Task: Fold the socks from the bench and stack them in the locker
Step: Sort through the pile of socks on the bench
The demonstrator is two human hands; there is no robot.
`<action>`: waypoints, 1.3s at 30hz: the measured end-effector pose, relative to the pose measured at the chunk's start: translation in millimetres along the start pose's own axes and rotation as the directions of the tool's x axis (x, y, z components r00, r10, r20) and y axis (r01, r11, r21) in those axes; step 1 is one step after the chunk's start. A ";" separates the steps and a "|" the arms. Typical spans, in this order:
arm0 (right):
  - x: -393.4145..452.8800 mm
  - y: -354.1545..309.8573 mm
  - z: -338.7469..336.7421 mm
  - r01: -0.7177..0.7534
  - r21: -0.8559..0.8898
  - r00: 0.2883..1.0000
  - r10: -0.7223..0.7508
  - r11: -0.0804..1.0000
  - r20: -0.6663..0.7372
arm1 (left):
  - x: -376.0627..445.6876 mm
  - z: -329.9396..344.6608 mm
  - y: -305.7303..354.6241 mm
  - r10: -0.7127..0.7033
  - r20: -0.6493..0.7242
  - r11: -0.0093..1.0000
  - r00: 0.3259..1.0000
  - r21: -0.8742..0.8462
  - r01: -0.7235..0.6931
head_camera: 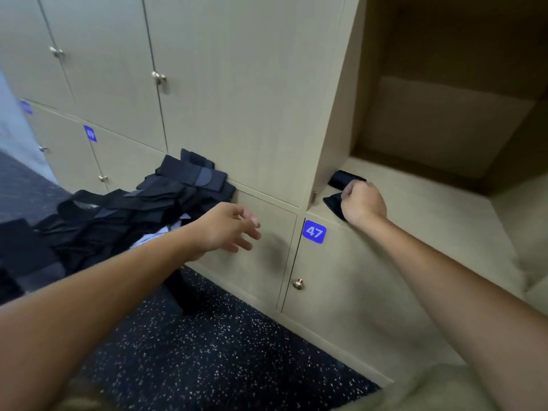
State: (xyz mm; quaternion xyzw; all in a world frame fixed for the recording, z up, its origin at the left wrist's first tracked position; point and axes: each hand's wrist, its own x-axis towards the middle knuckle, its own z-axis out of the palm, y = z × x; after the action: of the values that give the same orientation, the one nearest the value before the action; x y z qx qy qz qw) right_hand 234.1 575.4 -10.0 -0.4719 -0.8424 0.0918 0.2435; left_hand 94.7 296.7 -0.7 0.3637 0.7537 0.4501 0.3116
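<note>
I stand before a wall of pale wooden lockers, with a dark speckled floor (225,351) running under my arms. To my left the pile of dark socks (142,209) lies heaped on the bench, pushed right up against the locker fronts; the bench itself is almost wholly hidden under the pile, and a bit of pale cloth shows beneath it. Some socks hang over the near edge toward the floor.

At the right one locker (444,185) stands open, its pale shelf at about the height of my hands, its back and upper part in shadow. Below it is a closed door with a blue tag reading 47 (314,231) and a round metal knob (298,283).

My right hand (363,203) sits at the front left corner of the open locker, fingers curled into a grip on a folded sock (333,204) that rests on the shelf near its front lip. Just behind it, touching or nearly so, lies another folded dark sock (345,178) against the locker's left wall.

My left hand (229,226) hovers between the pile and the open locker, in front of a closed door, fingers loosely spread and holding nothing. The rest of the shelf, to the right and toward the back, is bare wood.
</note>
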 end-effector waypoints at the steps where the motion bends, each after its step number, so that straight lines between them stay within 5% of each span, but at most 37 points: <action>1: -4.2 -2.0 0.3 -0.014 -0.042 0.999 0.016 0.999 0.047 | -1.5 -7.8 -0.7 0.000 -0.010 1.000 1.000 0.011 0.000; 7: -17.1 -24.3 2.7 0.100 -0.209 0.980 -0.059 0.973 0.192 | -28.7 -65.3 -15.2 -0.006 -0.078 0.993 0.997 0.118 0.015; 10: -18.6 -22.0 9.2 0.154 -0.138 0.967 -0.121 0.978 0.224 | -44.9 -92.7 -23.5 0.007 -0.077 0.984 0.997 0.177 0.007; 15: -18.0 -11.1 10.1 0.143 0.070 0.971 -0.154 0.987 0.185 | -66.3 -124.3 -40.9 -0.014 -0.088 0.966 0.996 0.256 0.036; 18: -24.4 -11.4 1.4 0.241 0.096 0.970 -0.239 0.966 -0.035 | -75.0 -135.4 -50.2 -0.037 -0.126 0.964 0.991 0.259 0.068; 21: -44.0 -27.4 -17.5 0.460 0.149 0.867 -0.407 0.876 -0.287 | -84.2 -149.2 -61.5 -0.047 -0.147 0.955 0.988 0.284 0.087; 24: -79.4 -57.3 -30.9 0.697 0.108 0.698 -0.636 0.709 -0.328 | -97.1 -166.4 -76.0 -0.065 -0.201 0.950 0.977 0.288 0.122; 27: -111.5 -97.6 -24.9 0.821 0.136 0.570 -0.780 0.555 -0.258 | -112.2 -181.9 -92.9 -0.079 -0.262 0.945 0.962 0.287 0.155; 35: -137.3 -220.4 27.6 0.765 0.317 0.520 -0.828 0.561 0.209 | -152.2 -206.4 -124.6 -0.045 -0.385 0.934 0.922 0.312 0.176; 39: -139.5 -268.4 50.6 0.743 0.323 0.508 -0.808 0.587 0.298 | -172.8 -213.4 -129.0 -0.003 -0.424 0.921 0.906 0.352 0.168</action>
State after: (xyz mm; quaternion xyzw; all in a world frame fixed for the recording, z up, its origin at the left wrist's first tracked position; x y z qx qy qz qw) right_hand 68.4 317.7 4.3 0.0075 -0.9848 0.1350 0.1092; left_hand -16.4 14.5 -7.4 0.2789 0.8907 0.3482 0.0874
